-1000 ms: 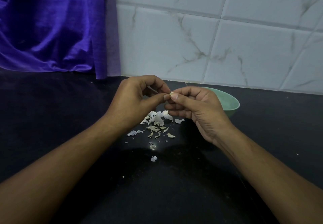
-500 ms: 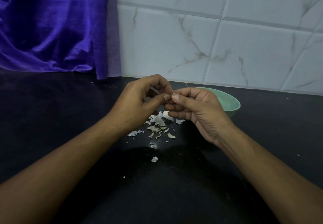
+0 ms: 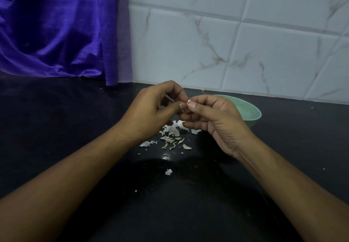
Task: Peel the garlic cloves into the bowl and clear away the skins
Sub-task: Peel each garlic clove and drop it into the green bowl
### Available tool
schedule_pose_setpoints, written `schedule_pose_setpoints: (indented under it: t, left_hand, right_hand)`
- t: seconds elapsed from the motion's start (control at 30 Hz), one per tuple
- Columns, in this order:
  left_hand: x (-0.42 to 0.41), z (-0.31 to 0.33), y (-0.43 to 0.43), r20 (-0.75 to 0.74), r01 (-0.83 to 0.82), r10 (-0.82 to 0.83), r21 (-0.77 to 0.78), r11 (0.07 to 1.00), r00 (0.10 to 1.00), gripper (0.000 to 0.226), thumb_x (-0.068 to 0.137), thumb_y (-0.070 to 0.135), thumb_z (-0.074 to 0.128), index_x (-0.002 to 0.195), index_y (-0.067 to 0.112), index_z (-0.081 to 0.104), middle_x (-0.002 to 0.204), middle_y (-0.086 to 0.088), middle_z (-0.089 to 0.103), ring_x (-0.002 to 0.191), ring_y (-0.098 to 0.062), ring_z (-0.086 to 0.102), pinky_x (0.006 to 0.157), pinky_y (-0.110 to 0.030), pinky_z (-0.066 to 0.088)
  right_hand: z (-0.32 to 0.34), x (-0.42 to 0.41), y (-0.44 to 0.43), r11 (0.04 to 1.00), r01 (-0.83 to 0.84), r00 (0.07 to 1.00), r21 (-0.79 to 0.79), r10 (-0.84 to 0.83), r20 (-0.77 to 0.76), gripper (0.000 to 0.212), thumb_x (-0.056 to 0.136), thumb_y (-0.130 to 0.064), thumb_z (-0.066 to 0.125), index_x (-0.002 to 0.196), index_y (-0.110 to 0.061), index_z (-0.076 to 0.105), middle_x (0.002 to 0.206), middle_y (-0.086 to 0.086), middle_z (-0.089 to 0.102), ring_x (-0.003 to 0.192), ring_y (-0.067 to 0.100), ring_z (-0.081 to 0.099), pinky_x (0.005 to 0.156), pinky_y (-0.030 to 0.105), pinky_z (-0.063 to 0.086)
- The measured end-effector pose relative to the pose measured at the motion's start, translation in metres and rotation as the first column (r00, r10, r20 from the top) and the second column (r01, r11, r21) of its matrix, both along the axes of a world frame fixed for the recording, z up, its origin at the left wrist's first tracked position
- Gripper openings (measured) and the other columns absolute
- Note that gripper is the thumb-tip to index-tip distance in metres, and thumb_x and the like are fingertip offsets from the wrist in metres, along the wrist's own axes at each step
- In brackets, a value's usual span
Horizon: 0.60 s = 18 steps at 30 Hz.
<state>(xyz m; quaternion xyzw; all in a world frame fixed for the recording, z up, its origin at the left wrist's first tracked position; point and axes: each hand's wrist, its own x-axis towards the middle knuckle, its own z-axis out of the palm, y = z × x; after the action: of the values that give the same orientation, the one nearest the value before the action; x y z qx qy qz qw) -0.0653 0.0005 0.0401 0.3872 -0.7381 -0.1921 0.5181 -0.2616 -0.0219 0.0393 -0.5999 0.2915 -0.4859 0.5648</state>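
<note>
Little has shifted since a second ago: both hands hold their place above the skins, and a pale tip of the garlic clove (image 3: 188, 101) shows again between the fingertips. The left hand (image 3: 151, 113) and right hand (image 3: 217, 119) each close their grip on that clove, thumb and forefinger pinching it from opposite sides, above the bench (image 3: 56, 128) and just in front of the green bowl (image 3: 249, 109). Skins (image 3: 172, 134) lie scattered on the bench beneath the hands. The clove is probably light, firm and slick once bare, and its skin papery and quick to tear. It seems best to pinch the body and pick at a loose edge near the tip. No brand, label or writing can be read.
</note>
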Motion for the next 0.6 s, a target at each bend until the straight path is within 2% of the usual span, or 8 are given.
schedule_pose_setpoints:
  t: [0.07,0.2,0.3,0.4,0.5,0.6]
  left_hand:
    - [0.0000,-0.0014,-0.0010,0.009,-0.020,0.020,-0.001,1.000,1.000,0.009,0.096,0.011,0.072,0.095,0.020,0.070,0.085,-0.002,0.072,0.079,-0.027,0.072,0.066,-0.050,0.063]
    - [-0.0022,-0.0014,-0.0003,-0.018,-0.046,0.046,0.006,0.999,0.999,0.010,0.091,0.013,0.079,0.093,0.018,0.071,0.084,0.000,0.073,0.075,-0.019,0.072,0.067,-0.051,0.063]
    - [-0.0015,-0.0015,-0.0010,-0.093,-0.057,0.061,0.044,0.997,0.994,0.016,0.087,0.018,0.083,0.091,0.015,0.068,0.083,-0.003,0.073,0.077,-0.029,0.073,0.068,-0.055,0.062]
    - [0.0003,-0.0007,-0.0015,-0.142,-0.072,0.082,0.076,0.995,0.986,0.025,0.081,0.032,0.085,0.087,0.015,0.067,0.080,-0.011,0.074,0.080,-0.042,0.073,0.069,-0.060,0.062]
    - [0.0000,0.0005,-0.0015,-0.154,-0.073,0.088,0.102,0.992,0.984,0.019,0.088,0.022,0.084,0.086,0.010,0.069,0.080,-0.013,0.074,0.082,-0.040,0.073,0.070,-0.059,0.063]
    - [0.0000,0.0007,-0.0010,-0.140,-0.064,0.082,0.126,0.990,0.987,0.008,0.091,0.015,0.078,0.093,0.010,0.073,0.083,-0.010,0.076,0.080,-0.031,0.075,0.071,-0.057,0.063]
  right_hand:
    - [-0.0001,0.0010,0.0003,1.000,-0.009,1.000,0.008,0.009,0.007,0.015,0.092,-0.010,0.070,0.104,-0.002,0.069,0.100,0.020,0.076,0.081,0.024,0.074,0.076,0.037,0.064]
    - [0.0008,0.0026,0.0016,1.000,-0.027,1.000,0.007,0.027,0.013,0.012,0.096,-0.012,0.066,0.105,-0.004,0.066,0.102,0.016,0.076,0.082,0.022,0.073,0.078,0.039,0.063]
    - [0.0022,0.0024,0.0030,1.000,-0.023,1.000,0.009,0.023,0.020,0.009,0.099,-0.012,0.063,0.105,-0.005,0.063,0.102,0.016,0.077,0.087,0.026,0.074,0.078,0.038,0.064]
    - [0.0041,0.0021,0.0034,1.000,-0.019,0.999,0.022,0.018,0.036,0.005,0.101,-0.011,0.061,0.104,-0.007,0.062,0.102,0.015,0.077,0.090,0.029,0.076,0.077,0.039,0.064]
    - [0.0050,0.0020,0.0025,0.999,0.003,0.998,0.032,-0.005,0.055,0.007,0.099,-0.010,0.065,0.104,-0.006,0.062,0.099,0.015,0.076,0.085,0.027,0.076,0.074,0.037,0.064]
    - [0.0051,0.0015,0.0018,1.000,0.007,0.997,0.031,-0.009,0.082,0.011,0.095,-0.008,0.069,0.104,-0.006,0.063,0.094,0.013,0.074,0.080,0.025,0.075,0.072,0.035,0.064]
